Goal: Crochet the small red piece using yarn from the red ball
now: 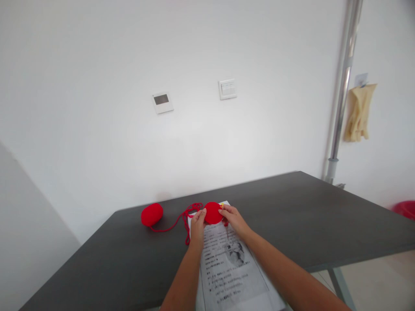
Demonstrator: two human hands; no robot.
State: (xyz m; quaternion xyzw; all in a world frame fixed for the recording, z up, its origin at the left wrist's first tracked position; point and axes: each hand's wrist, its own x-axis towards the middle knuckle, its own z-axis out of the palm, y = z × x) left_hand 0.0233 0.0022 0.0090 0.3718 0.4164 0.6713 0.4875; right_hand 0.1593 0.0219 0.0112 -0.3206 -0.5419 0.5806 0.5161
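Note:
A round red crochet piece (213,213) is held up between my two hands, above a printed sheet. My left hand (198,222) pinches its left edge. On the opposite edge, my right hand (234,218) grips it with thumb and fingers, and a small yellow stitch marker (222,205) shows beside those fingertips. Red yarn (191,210) lies in loose loops left of the piece and runs to a red ball of yarn (152,214). Beneath my hands, the printed paper (223,276) carries lines of text and a grey picture.
The dark table (292,216) reaches back to a white wall (194,147). A thermostat panel (162,103) and a light switch (227,89) are on the wall. A metal pole (344,90) and hanging pale yellow gloves (359,112) are at the right, with a red object (405,209) beyond the table.

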